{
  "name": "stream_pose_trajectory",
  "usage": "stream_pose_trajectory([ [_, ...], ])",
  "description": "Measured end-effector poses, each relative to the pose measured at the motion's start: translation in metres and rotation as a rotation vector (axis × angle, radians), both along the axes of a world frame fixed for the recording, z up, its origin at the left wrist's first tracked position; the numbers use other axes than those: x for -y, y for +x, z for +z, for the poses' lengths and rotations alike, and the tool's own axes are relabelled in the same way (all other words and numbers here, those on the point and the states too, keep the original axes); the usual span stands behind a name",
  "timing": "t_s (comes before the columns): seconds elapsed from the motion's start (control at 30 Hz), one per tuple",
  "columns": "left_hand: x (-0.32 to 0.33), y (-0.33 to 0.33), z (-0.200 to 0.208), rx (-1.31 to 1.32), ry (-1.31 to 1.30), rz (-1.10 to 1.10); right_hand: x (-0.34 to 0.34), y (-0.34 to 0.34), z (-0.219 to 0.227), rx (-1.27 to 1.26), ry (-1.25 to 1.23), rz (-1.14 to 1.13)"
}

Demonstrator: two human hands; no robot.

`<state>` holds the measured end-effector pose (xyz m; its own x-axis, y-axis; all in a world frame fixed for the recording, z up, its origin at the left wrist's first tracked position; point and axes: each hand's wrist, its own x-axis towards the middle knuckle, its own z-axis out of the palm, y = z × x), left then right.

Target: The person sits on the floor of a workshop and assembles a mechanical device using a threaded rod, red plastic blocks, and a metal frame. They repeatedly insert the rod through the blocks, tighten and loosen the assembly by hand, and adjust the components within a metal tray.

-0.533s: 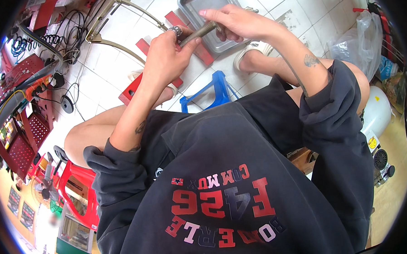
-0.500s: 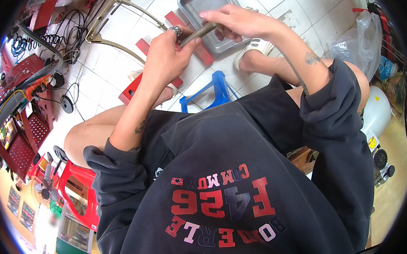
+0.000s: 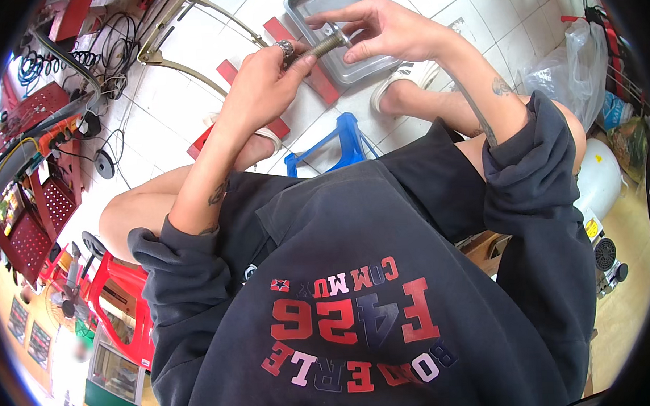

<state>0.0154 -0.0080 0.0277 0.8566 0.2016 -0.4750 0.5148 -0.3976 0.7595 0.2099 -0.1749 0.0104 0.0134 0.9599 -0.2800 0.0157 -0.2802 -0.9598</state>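
Observation:
A threaded metal bolt (image 3: 321, 49) slants up to the right between my hands, over the floor in front of me. My left hand (image 3: 261, 79), with a chunky ring on one finger, is closed round its lower end. At the upper end of the bolt sits a round metal piece (image 3: 342, 38), perhaps its head or a nut. My right hand (image 3: 397, 34) is spread around that end, index finger stretched out above it and thumb below. Whether a right fingertip touches the metal I cannot tell. Beneath the hands lies a grey metal tray (image 3: 366, 69).
Red metal bars (image 3: 322, 85) lie beside the tray. A blue plastic stool (image 3: 348, 140) stands between my legs. To the upper left are a metal tube frame (image 3: 177, 64) and tangled black cables (image 3: 119, 49). A clear plastic bag (image 3: 580, 68) hangs at the right.
My right hand has opened from its grip on the bolt's upper end, uncovering the round piece there. My left hand keeps hold of the bolt, shifted slightly.

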Motion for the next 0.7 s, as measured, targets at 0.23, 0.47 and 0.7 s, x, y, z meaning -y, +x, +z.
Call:
stream_pose_trajectory([
  [0.23, 0.007, 0.004, 0.005, 0.033, 0.046, 0.033, 0.003, -0.002, -0.006, -0.113, -0.263, -0.187],
  [0.47, 0.004, 0.0, -0.004, 0.094, 0.015, 0.028, -0.007, 0.007, 0.002, -0.098, -0.303, -0.023],
  [0.7, 0.001, 0.003, 0.002, 0.001, 0.01, -0.018, -0.002, 0.01, -0.009, 0.001, 0.083, 0.035],
])
